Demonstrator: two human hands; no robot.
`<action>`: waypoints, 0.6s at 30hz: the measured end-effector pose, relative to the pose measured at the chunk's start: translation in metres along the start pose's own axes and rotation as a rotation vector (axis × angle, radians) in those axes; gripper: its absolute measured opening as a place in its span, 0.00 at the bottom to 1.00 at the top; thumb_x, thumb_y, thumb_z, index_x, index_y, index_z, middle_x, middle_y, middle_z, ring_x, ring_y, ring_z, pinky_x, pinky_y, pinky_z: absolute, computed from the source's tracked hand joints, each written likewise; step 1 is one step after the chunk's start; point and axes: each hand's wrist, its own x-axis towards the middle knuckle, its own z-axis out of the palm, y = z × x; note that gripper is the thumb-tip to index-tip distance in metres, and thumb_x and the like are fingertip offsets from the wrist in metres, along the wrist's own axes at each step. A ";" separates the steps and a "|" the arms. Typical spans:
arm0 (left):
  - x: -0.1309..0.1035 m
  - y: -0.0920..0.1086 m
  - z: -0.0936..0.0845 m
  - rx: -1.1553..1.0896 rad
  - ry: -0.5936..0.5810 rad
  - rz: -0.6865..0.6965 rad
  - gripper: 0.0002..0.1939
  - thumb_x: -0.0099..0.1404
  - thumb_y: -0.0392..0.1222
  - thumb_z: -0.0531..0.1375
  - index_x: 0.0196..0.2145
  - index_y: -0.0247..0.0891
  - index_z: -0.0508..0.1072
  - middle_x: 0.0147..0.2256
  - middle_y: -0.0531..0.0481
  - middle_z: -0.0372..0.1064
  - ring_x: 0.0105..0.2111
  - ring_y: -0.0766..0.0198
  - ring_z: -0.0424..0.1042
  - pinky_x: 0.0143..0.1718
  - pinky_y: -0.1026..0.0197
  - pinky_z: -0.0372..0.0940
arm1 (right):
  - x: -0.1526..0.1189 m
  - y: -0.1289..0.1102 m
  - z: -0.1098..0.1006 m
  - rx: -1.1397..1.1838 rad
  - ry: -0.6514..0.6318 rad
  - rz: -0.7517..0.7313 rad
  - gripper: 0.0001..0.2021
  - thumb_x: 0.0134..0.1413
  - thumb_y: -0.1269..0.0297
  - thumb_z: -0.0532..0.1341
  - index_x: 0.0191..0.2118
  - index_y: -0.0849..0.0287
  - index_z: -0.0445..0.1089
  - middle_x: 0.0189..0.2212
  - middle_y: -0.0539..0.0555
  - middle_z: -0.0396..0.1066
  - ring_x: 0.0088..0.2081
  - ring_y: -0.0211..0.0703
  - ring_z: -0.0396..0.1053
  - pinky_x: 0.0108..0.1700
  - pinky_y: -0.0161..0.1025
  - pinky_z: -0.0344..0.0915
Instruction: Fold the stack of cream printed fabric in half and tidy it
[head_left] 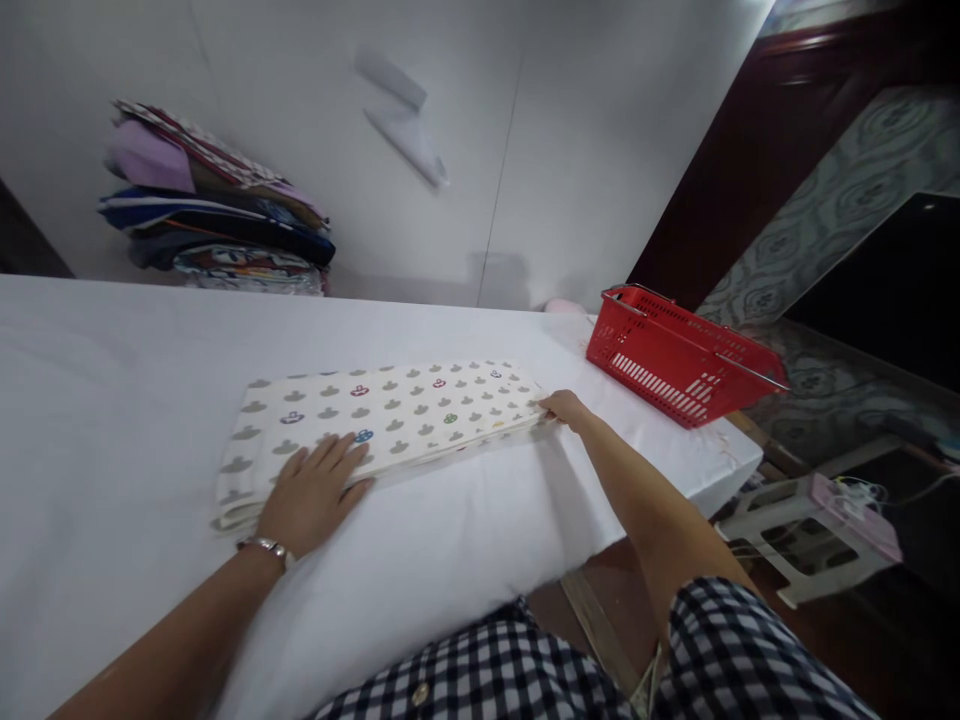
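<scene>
L hand [315, 492] lies flat, open on folded cloth [390, 415] to pin it, while R hand [566, 407] pinches its far end; red basket [679, 365] sits beyond R.

one folded cloth [390, 415], one red basket [679, 365], two hands [311, 495]

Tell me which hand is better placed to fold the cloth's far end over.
Right, probably. The right hand already pinches the cloth at its right end edge; the left hand lies flat on top, pinning it.
</scene>
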 end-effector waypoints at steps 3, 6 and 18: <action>0.000 -0.001 0.001 -0.005 -0.005 0.003 0.25 0.64 0.54 0.46 0.54 0.41 0.65 0.58 0.43 0.57 0.59 0.47 0.53 0.56 0.41 0.50 | 0.001 0.003 0.003 -0.113 0.056 -0.044 0.10 0.47 0.63 0.62 0.21 0.62 0.66 0.16 0.50 0.66 0.20 0.33 0.62 0.21 0.29 0.52; 0.000 0.001 0.000 0.001 -0.009 -0.002 0.26 0.64 0.53 0.45 0.54 0.41 0.65 0.58 0.43 0.57 0.59 0.48 0.53 0.56 0.42 0.50 | 0.002 0.004 0.007 -0.222 0.105 -0.072 0.07 0.44 0.64 0.63 0.25 0.63 0.68 0.24 0.55 0.71 0.30 0.40 0.69 0.26 0.30 0.55; 0.000 0.002 0.001 0.017 -0.031 -0.005 0.26 0.65 0.54 0.45 0.55 0.40 0.64 0.59 0.44 0.56 0.60 0.48 0.52 0.57 0.43 0.48 | 0.004 0.007 0.007 -0.309 0.108 -0.004 0.15 0.44 0.55 0.63 0.32 0.64 0.70 0.32 0.60 0.73 0.35 0.47 0.71 0.30 0.34 0.61</action>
